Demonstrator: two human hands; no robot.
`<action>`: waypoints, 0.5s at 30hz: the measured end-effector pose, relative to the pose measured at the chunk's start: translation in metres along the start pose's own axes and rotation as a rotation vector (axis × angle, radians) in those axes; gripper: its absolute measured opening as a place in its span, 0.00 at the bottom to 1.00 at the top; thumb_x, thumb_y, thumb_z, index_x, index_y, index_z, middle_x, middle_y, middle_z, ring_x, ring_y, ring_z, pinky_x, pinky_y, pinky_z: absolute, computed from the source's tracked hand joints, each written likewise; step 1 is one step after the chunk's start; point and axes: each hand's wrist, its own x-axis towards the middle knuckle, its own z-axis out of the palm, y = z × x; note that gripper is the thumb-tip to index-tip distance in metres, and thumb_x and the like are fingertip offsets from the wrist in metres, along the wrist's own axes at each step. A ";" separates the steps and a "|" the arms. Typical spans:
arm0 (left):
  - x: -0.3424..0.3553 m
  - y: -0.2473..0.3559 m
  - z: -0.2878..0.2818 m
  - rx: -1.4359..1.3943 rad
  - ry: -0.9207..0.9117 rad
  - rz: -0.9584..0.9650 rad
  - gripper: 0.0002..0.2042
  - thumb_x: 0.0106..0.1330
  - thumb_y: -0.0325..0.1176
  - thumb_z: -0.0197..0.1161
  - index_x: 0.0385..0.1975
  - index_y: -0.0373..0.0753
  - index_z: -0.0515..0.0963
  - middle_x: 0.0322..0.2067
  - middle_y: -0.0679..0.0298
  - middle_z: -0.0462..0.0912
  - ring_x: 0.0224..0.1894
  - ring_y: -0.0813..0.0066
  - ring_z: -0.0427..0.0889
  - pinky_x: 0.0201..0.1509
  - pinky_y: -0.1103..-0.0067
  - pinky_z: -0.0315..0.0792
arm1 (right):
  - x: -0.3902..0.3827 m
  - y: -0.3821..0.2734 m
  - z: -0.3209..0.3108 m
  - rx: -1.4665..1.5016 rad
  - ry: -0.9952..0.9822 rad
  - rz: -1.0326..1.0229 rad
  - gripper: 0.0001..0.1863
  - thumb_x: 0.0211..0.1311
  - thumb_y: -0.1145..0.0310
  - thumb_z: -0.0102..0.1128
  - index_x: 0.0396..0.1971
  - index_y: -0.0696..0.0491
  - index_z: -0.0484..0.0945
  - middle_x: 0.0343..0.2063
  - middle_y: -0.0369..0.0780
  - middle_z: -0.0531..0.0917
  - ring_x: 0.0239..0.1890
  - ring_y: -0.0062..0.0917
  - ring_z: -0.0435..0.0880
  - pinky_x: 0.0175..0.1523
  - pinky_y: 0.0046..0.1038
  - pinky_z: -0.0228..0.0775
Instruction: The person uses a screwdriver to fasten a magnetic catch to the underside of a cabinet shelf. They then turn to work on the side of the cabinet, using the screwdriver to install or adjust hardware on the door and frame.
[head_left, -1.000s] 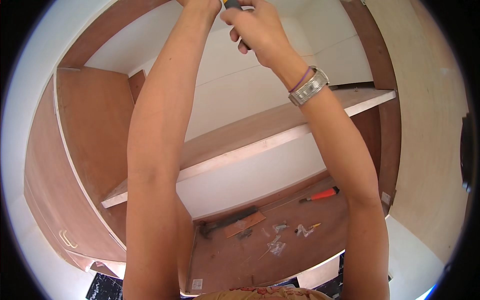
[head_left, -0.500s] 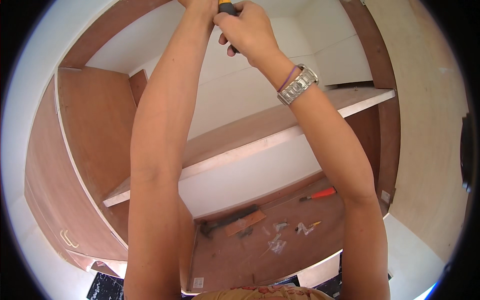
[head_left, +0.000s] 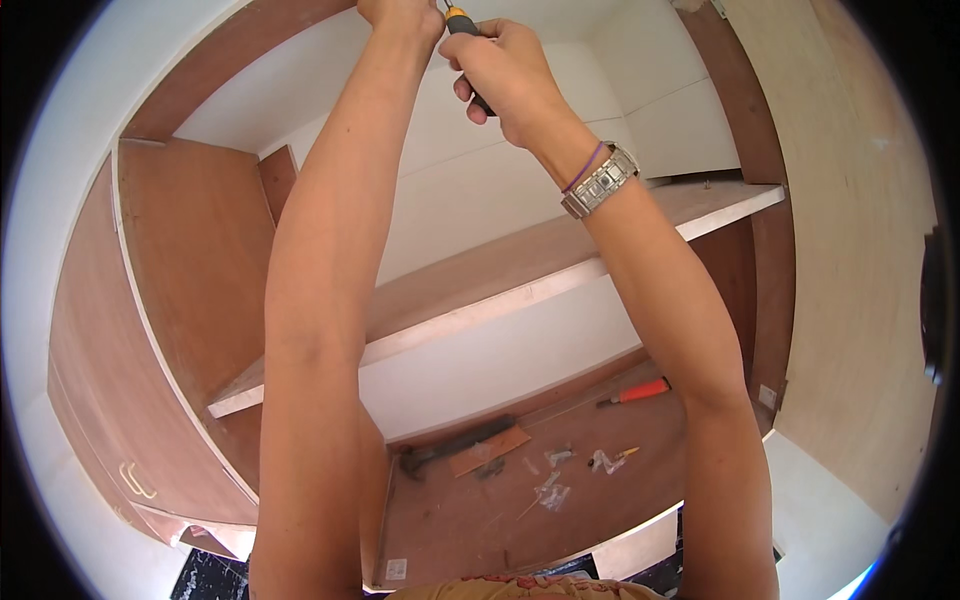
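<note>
Though partly out of view, one left hand (head_left: 400, 14), grip unclear, near one right hand (head_left: 507, 75) tight around one screwdriver (head_left: 461, 23)

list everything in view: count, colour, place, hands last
Cabinet: 1, brown, ahead
Shelf: 1, brown, across the middle
Panel: 1, pale, far right
Handles: 2, cream, lower left
Hammer: 1, dark, cabinet floor
Wood strip: 1, orange, beside hammer
Hand tool: 1, red-handled, cabinet floor
Plastic scraps: several, clear, cabinet floor
Small piece: 1, yellow, beside scraps
Screwdriver: 1, black and yellow, right hand
Watch: 1, silver, right wrist
Wristband: 1, purple, right wrist
Left hand: 1, bare, top edge
Right hand: 1, bare, top
</note>
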 end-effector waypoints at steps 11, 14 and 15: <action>0.009 -0.004 -0.004 -0.010 -0.051 -0.003 0.07 0.73 0.24 0.61 0.44 0.26 0.77 0.43 0.49 0.84 0.41 0.61 0.87 0.50 0.70 0.87 | 0.005 0.000 0.001 0.083 0.038 0.029 0.14 0.69 0.65 0.52 0.40 0.63 0.76 0.28 0.53 0.84 0.25 0.40 0.82 0.33 0.42 0.77; 0.008 -0.005 -0.004 0.003 -0.016 0.020 0.07 0.73 0.24 0.61 0.44 0.26 0.78 0.43 0.50 0.84 0.41 0.62 0.87 0.50 0.70 0.87 | 0.003 0.006 0.000 0.188 0.026 0.078 0.14 0.70 0.65 0.51 0.39 0.63 0.75 0.28 0.53 0.83 0.24 0.39 0.82 0.30 0.41 0.76; 0.007 -0.006 -0.004 0.002 -0.015 0.019 0.07 0.73 0.24 0.61 0.44 0.26 0.78 0.43 0.50 0.84 0.41 0.62 0.87 0.50 0.70 0.87 | 0.003 0.009 0.001 0.008 0.067 -0.016 0.14 0.70 0.64 0.51 0.39 0.63 0.75 0.27 0.52 0.83 0.24 0.38 0.83 0.28 0.40 0.76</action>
